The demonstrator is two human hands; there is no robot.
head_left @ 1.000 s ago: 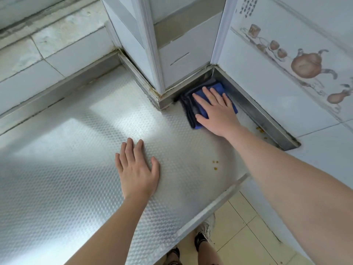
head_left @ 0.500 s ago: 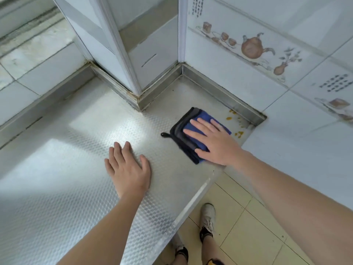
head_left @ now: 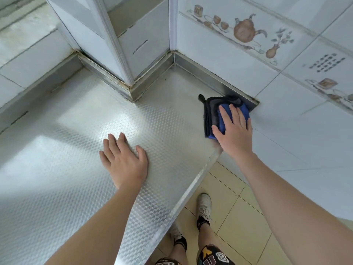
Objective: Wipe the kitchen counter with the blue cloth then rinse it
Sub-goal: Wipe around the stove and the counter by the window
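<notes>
A: From the head camera, where was the blue cloth (head_left: 225, 115)?

B: It lay folded on the counter (head_left: 80, 134), at the right end, close against the metal upstand (head_left: 214, 77) that ran along the tiled wall (head_left: 219, 54). Its dark edging and a small hanging loop showed on the left side.

A: And the right hand (head_left: 234, 131)?

B: It was pressed flat on top of the cloth, palm down, fingers (head_left: 223, 115) spread and straight. Nothing was pinched or gripped; the hand simply bore down on it. The heel of the hand sat at the counter's front corner.

A: The left hand (head_left: 124, 159)?

B: It was flat on the bare patterned steel, fingers extended and lying close together, the thumb out to the right. It held nothing. It lay well apart from the cloth, nearer the front lip of the counter.

A: Anything else in that view?

B: A white corner post (head_left: 114, 44) met the counter at the back. The wall tiles carried a painted teapot (head_left: 245, 29) and cups. Below the counter edge I could see beige floor tiles (head_left: 235, 217) and the person's white shoes (head_left: 204, 205).
</notes>
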